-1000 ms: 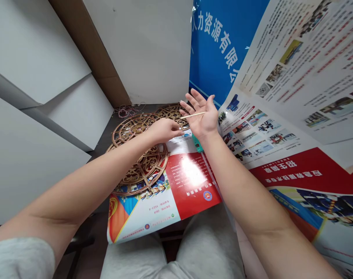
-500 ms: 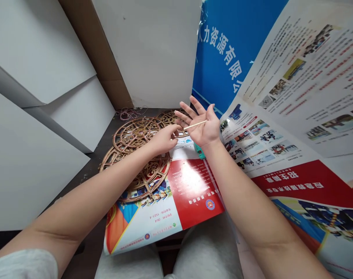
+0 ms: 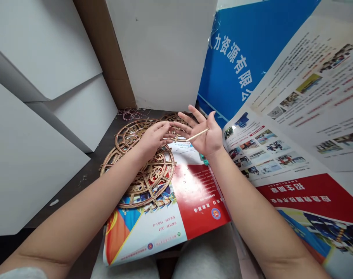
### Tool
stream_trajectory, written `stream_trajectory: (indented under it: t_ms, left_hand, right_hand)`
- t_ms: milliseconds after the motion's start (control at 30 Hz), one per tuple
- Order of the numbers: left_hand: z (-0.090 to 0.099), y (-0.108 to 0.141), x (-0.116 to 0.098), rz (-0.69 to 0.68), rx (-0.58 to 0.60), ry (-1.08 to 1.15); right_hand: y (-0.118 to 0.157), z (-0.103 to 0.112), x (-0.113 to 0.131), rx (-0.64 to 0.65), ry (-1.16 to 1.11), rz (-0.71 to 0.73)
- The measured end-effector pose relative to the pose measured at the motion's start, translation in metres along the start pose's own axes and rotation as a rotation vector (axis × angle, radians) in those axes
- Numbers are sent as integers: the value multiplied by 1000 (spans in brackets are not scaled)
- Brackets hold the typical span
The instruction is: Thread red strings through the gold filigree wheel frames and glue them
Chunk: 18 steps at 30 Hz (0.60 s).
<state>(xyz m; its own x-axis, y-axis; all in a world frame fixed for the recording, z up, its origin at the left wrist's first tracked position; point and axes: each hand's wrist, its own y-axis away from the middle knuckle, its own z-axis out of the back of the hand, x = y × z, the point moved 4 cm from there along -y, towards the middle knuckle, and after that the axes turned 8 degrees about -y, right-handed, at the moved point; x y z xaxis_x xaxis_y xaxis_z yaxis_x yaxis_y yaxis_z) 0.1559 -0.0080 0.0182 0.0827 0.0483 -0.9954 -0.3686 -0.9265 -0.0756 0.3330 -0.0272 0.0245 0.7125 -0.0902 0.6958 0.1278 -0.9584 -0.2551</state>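
Observation:
My right hand (image 3: 205, 135) is held palm up with fingers spread, and a thin pale stick (image 3: 197, 135) lies across its palm. Close by on the left, my left hand (image 3: 157, 137) has its fingers stretched towards the right hand's fingertips; I see nothing held in it. Beneath the left hand and forearm are round openwork wooden lattice pieces (image 3: 149, 189), overlapping one another. They rest partly on a printed brochure (image 3: 199, 201). A small teal object (image 3: 204, 160) shows beside my right wrist, mostly hidden by it.
White boxes or panels (image 3: 80, 104) stand on the left, and a white panel (image 3: 161, 54) at the back. A blue printed board (image 3: 252, 38) and an upright brochure page (image 3: 293, 128) rise on the right. Tangled thread (image 3: 130, 113) lies on the dark table (image 3: 83, 176).
My left hand has gone from curled fingers to stretched ones and moved slightly left. The right hand stays palm up with the stick, which is tilted a little more. The view has shifted slightly.

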Motion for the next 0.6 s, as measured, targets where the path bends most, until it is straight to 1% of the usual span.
stream_trajectory:
  t_ms: [67,100,167,233,300,400,500,600]
  left_hand:
    - [3,5,-5,64,22,121]
    - [4,7,-7,102,52,193]
    - [8,12,-10,176,143,333]
    - [13,16,-9,221,220,402]
    - [18,20,-4,216,253,360]
    - [22,25,5,131,239,137]
    - [16,32,11,42,250,-60]
    - [9,37,14,38,290,-67]
  right_hand:
    - [-1,1,-1,-46,59,47]
    - [-1,1,-2,-71,92,77]
    - [-1,1,-1,-115,162,130]
    - [1,0,-1,-150,242,161]
    - [3,-1,0,-176,330,187]
    - [7,-3,1,-212,457,217]
    - [11,-8,-1,-213,572,225]
    - [14,-16,-3,-176,623,252]
